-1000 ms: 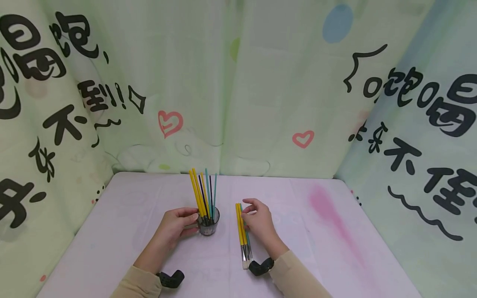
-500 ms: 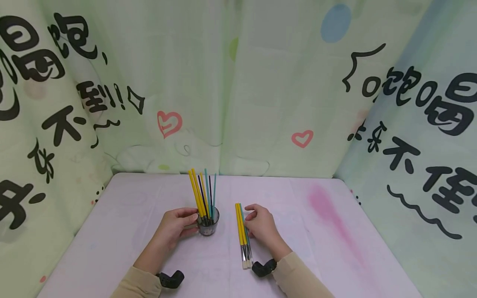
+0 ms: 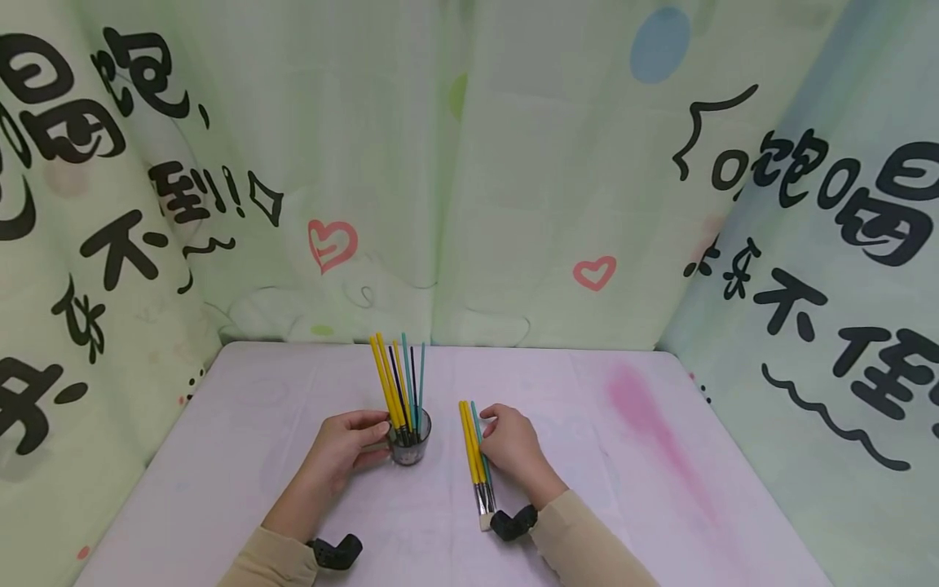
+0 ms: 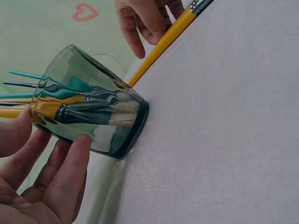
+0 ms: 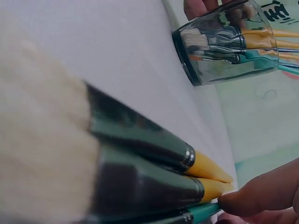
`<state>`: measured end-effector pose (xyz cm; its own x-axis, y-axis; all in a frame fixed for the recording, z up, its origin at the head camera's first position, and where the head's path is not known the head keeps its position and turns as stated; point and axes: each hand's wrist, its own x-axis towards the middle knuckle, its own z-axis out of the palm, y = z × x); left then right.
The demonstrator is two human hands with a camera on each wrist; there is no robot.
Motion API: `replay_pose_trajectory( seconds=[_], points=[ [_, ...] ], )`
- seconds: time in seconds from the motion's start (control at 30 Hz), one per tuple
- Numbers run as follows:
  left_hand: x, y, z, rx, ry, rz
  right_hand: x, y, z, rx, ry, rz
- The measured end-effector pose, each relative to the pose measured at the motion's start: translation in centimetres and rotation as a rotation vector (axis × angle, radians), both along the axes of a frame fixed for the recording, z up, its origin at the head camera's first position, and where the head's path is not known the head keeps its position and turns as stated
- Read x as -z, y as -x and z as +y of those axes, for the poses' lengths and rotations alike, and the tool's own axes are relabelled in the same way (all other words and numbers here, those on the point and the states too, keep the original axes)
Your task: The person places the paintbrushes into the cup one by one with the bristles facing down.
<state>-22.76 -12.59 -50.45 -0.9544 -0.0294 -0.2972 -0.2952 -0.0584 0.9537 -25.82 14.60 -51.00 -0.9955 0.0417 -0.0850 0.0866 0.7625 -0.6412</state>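
Observation:
My left hand holds a clear glass by its side, with the thumb near the rim. Upright in the glass stand several paintbrushes, yellow, dark and teal, bristles down. To the right, two yellow paintbrushes lie side by side on the table, their pale bristles toward me. Alongside them lies teal paintbrush handle, and my right hand pinches it between thumb and finger near its upper end. Part of the teal handle is hidden behind the fingers.
A pale pink cloth covers the table, with a bright pink streak on the right. Light green curtains with black lettering and hearts enclose the back and both sides. A black wrist mount sits beside the bristles.
My right hand has lowered its raised fingers onto the teal paintbrush. The upper ends of the loose brushes have shifted slightly left. The left hand and the glass stay in place.

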Motion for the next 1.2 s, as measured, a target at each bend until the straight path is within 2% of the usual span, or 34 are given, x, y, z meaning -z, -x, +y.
replay_pose_trajectory(
  seconds=[0.27,0.47,0.7,0.87,1.0,1.2],
  points=[
    [0.1,0.1,-0.1,0.007,0.011,0.007,-0.4,-0.2,-0.7,0.004,-0.075,0.033],
    [0.2,0.1,-0.1,0.007,0.007,0.008,-0.6,0.1,-0.8,0.014,-0.084,-0.036],
    [0.2,-0.1,-0.1,0.007,0.008,0.006,-0.4,0.6,0.3,0.014,0.085,-0.107],
    [0.1,0.0,-0.2,0.008,0.001,0.004,-0.3,0.7,0.9,-0.005,0.197,-0.123],
    [0.1,0.1,-0.2,0.01,0.006,0.002,-0.6,0.7,1.2,-0.006,0.249,-0.112],
    [0.1,0.1,-0.1,0.012,0.019,0.0,-1.3,0.7,1.0,0.01,0.344,-0.026]
  ],
)
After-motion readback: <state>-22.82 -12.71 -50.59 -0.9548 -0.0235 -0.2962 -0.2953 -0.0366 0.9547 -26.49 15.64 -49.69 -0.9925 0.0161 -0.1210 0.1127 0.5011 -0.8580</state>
